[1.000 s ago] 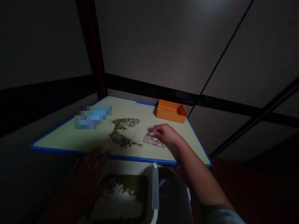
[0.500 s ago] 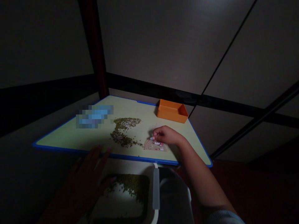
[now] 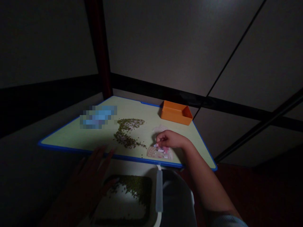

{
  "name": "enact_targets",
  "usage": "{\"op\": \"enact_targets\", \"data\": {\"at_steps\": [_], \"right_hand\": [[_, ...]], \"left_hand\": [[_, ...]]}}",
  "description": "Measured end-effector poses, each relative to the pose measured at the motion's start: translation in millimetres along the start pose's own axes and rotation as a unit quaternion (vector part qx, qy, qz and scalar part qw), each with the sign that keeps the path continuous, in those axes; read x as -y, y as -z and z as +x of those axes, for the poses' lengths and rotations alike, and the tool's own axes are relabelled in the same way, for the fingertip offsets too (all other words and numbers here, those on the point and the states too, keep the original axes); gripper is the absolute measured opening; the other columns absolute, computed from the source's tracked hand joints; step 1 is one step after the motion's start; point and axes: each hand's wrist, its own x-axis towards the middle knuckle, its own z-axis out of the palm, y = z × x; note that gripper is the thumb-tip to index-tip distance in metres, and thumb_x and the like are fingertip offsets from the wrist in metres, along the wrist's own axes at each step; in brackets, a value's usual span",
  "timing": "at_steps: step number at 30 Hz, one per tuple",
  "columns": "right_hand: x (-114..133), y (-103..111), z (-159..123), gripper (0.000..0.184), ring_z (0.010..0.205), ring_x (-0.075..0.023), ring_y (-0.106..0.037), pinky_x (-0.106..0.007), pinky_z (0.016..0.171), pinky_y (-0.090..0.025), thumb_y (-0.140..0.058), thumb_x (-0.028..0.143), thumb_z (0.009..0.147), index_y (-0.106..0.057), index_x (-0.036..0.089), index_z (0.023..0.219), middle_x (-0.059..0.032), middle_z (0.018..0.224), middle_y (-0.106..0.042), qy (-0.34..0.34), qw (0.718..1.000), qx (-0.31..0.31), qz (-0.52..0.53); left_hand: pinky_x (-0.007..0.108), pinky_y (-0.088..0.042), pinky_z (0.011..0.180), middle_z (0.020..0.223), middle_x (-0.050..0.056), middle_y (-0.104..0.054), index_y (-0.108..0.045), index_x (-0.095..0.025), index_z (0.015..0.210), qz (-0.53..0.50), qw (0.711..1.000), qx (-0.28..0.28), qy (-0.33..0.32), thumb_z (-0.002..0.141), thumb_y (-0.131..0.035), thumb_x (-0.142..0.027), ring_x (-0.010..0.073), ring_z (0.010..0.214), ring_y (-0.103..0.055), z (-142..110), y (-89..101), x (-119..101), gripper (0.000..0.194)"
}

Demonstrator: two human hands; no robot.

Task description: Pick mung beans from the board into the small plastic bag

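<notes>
Fingers of the right hand (image 3: 170, 139) are pinching a small clear plastic bag (image 3: 159, 152) on the pale green blue-edged table (image 3: 71, 137), at three o'clock from the little green beans (image 3: 127, 132), while the left hand (image 3: 93, 167) is resting flat and open, holding nothing, on the white tub (image 3: 127, 201), so careful lifting of the bag probably comes next.

Right hand (image 3: 171, 139) pinches a small clear plastic piece (image 3: 159, 152) on the surface (image 3: 71, 138), beside scattered green beans (image 3: 127, 134); left hand (image 3: 91, 171) rests by the white tray (image 3: 123, 205).

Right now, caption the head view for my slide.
Right hand pinches a clear packet beside scattered green beans; left hand rests by the tray.
</notes>
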Motion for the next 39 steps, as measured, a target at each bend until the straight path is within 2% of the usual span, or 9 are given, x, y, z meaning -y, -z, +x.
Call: {"op": "enact_targets", "data": {"at_steps": [4,10,14,17,22,25,28,31,39], "right_hand": [[0,-4,3,0.017,0.049,-0.0085,-0.049,-0.021,0.053,-0.035,-0.061,0.025,0.083,-0.059,0.015,0.070,0.0047,0.052,-0.057,0.001,0.999,-0.029,-0.020],[3,-16,11,0.023,0.047,-0.0084,-0.050,-0.021,0.051,-0.035,-0.061,0.030,0.086,-0.055,0.016,0.069,0.0039,0.051,-0.058,0.022,0.998,-0.052,0.005],[4,-21,14,0.026,0.047,-0.0089,-0.051,-0.021,0.052,-0.036,-0.066,0.036,0.083,-0.056,0.016,0.070,0.0040,0.051,-0.058,0.038,0.998,-0.035,0.042],[5,-20,13,0.027,0.047,-0.0086,-0.049,-0.021,0.050,-0.034,-0.067,0.038,0.082,-0.058,0.015,0.071,0.0051,0.051,-0.056,0.047,0.996,-0.028,0.072],[6,-8,4,0.023,0.046,-0.0073,-0.047,-0.020,0.048,-0.033,-0.064,0.030,0.083,-0.057,0.015,0.067,0.0052,0.050,-0.055,0.040,0.994,-0.078,0.059],[6,-3,-1,0.019,0.046,-0.0071,-0.048,-0.020,0.049,-0.034,-0.063,0.024,0.083,-0.057,0.015,0.067,0.0054,0.050,-0.056,0.010,0.999,-0.032,0.043],[6,-4,0,0.019,0.045,-0.0078,-0.050,-0.021,0.049,-0.037,-0.063,0.024,0.083,-0.056,0.016,0.067,0.0057,0.050,-0.058,-0.011,0.999,0.003,0.035],[6,-6,1,0.019,0.045,-0.0083,-0.050,-0.022,0.050,-0.037,-0.062,0.024,0.084,-0.055,0.016,0.067,0.0049,0.050,-0.058,-0.017,1.000,-0.020,0.010],[2,4,-4,0.018,0.052,-0.0094,-0.048,-0.024,0.054,-0.033,-0.061,0.022,0.083,-0.057,0.015,0.067,0.0011,0.055,-0.059,-0.023,0.985,-0.139,-0.099]], "left_hand": [[0.055,-0.048,0.092,0.142,0.028,-0.049,-0.032,-0.011,0.147,-0.003,1.000,0.004,-0.004,0.089,-0.034,-0.049,0.0414,0.128,-0.052,0,-1.9,1,0.069],[0.055,-0.046,0.095,0.145,0.027,-0.046,-0.033,-0.012,0.147,-0.005,1.000,0.010,0.009,0.089,-0.034,-0.050,0.0403,0.131,-0.049,-1,-0.7,-1,0.070],[0.055,-0.046,0.096,0.145,0.026,-0.047,-0.038,-0.013,0.145,-0.006,1.000,0.021,0.015,0.089,-0.035,-0.050,0.0393,0.131,-0.049,-1,-0.2,-1,0.067],[0.054,-0.045,0.099,0.147,0.024,-0.046,-0.038,-0.015,0.145,-0.009,0.998,0.047,0.028,0.087,-0.037,-0.053,0.0376,0.134,-0.047,-2,-0.7,-1,0.069],[0.053,-0.045,0.099,0.149,0.023,-0.044,-0.036,-0.016,0.146,-0.012,0.999,0.044,0.026,0.088,-0.036,-0.053,0.0365,0.136,-0.045,-1,-0.6,-1,0.069],[0.055,-0.046,0.096,0.145,0.026,-0.047,-0.039,-0.013,0.143,-0.008,0.999,0.027,0.019,0.090,-0.032,-0.052,0.0390,0.132,-0.048,-1,-0.9,-2,0.067],[0.056,-0.045,0.097,0.145,0.026,-0.047,-0.036,-0.013,0.145,-0.003,1.000,0.022,0.021,0.090,-0.031,-0.052,0.0392,0.133,-0.048,-2,-2.3,-2,0.068],[0.055,-0.044,0.099,0.148,0.025,-0.045,-0.032,-0.015,0.147,-0.006,0.999,0.033,0.025,0.089,-0.033,-0.051,0.0379,0.135,-0.046,-4,-4.2,-1,0.069],[0.055,-0.047,0.094,0.144,0.027,-0.048,-0.041,-0.011,0.143,-0.006,1.000,0.020,0.016,0.087,-0.038,-0.048,0.0404,0.130,-0.051,-2,-3.8,-1,0.067]]}}
